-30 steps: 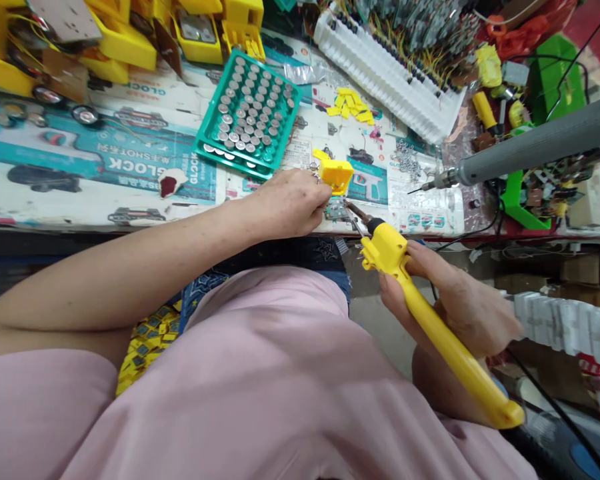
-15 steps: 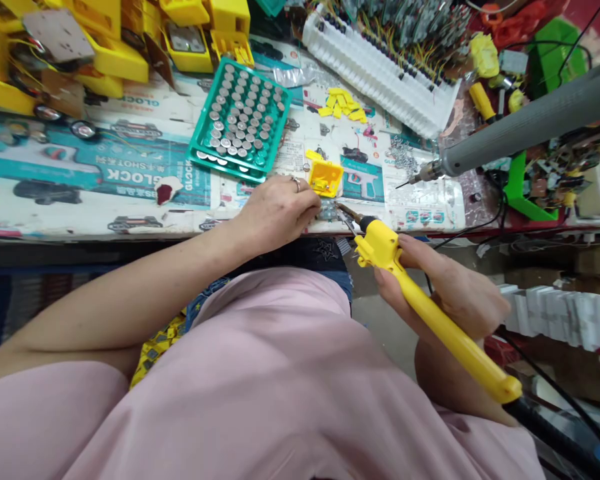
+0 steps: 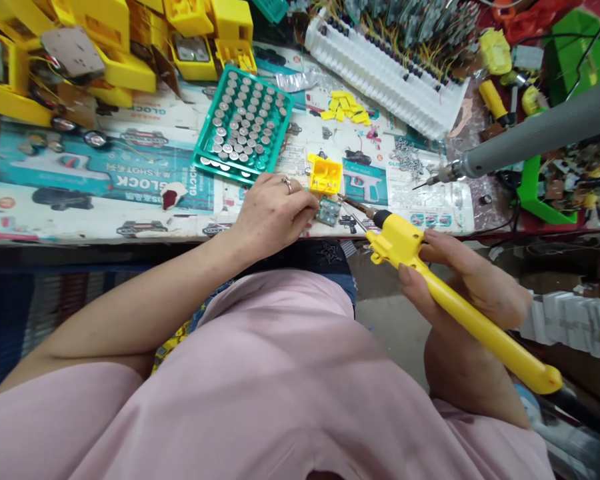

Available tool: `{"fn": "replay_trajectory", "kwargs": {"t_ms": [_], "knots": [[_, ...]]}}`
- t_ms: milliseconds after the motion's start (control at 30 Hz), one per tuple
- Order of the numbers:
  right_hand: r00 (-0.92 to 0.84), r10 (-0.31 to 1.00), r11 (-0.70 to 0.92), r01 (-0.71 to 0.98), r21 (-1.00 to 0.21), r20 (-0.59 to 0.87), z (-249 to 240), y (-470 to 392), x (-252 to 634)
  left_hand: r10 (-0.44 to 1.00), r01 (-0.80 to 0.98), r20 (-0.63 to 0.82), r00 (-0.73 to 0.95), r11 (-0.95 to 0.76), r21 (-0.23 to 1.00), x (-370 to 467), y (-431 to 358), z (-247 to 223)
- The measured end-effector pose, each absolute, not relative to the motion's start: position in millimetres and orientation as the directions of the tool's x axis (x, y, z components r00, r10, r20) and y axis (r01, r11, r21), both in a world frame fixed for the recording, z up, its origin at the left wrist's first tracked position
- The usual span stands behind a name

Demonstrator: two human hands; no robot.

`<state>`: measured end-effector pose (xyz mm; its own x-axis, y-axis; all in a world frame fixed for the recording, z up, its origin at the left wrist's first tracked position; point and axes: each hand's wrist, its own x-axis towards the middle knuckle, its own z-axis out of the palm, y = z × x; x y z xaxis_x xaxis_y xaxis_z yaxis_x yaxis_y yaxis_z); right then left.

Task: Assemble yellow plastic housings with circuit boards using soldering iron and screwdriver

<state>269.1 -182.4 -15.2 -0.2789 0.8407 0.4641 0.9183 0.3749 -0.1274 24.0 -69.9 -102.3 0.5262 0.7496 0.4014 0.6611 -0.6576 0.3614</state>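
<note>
A yellow soldering iron [image 3: 445, 300] with a thin feed tube by its tip is gripped in my right hand [image 3: 475, 280]. Its tip reaches the upper right edge of a small green circuit board [image 3: 329, 211], close to the front of the table. My left hand [image 3: 277, 210], a ring on one finger, pinches at the board's left side; the fingertips are partly hidden. Just behind the board stands a small open yellow plastic housing [image 3: 325, 176] with thin wires at its front. A green tray [image 3: 196, 163] of button cells is beyond my left hand.
Yellow housings [image 3: 130, 70] pile up at the left. Small yellow pieces [image 3: 347, 108] lie near a white foam rack [image 3: 380, 77] of wired parts. A grey screwdriver-like tool [image 3: 530, 137] juts in from the right over loose screws [image 3: 405, 157]. A green bin [image 3: 545, 203] sits beyond.
The soldering iron and my right hand have shifted right and slightly down in the picture. The circuit board shows more plainly by my left fingertips. The whole view has moved a little.
</note>
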Motion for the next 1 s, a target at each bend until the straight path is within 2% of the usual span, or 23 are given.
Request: {"fn": "replay_trajectory", "kwargs": {"t_ms": [100,233,400,633,767,867,933,1000], "knots": [[-0.372,0.715,0.47,0.882,-0.014,0.592,-11,-175,267,0.766,0.687,0.366,0.529,-0.64,0.344,23,-70,-104],[-0.461,0.704,0.564,0.825,-0.03,0.541,-7,-164,266,0.778,0.713,0.342,0.527,-0.624,0.32,24,-70,-104],[-0.54,0.588,0.676,0.737,0.001,0.602,-9,-157,268,0.751,0.732,0.372,0.545,-0.643,0.225,26,-70,-99],[-0.535,0.617,0.704,0.703,-0.1,0.577,-13,-160,272,0.775,0.755,0.259,0.576,-0.626,0.196,29,-68,-89],[-0.534,0.652,0.669,0.739,-0.076,0.538,-15,-159,272,0.796,0.765,0.193,0.573,-0.604,0.222,30,-67,-86],[-0.553,0.627,0.686,0.725,-0.054,0.549,-8,-157,269,0.788,0.752,0.191,0.585,-0.616,0.235,29,-67,-87],[-0.538,0.669,0.669,0.737,-0.098,0.513,-2,-158,268,0.763,0.726,0.218,0.608,-0.646,0.234,26,-66,-88],[-0.455,0.768,0.575,0.8,-0.171,0.452,0,-163,270,0.719,0.681,0.259,0.645,-0.695,0.231,23,-66,-89]]}}
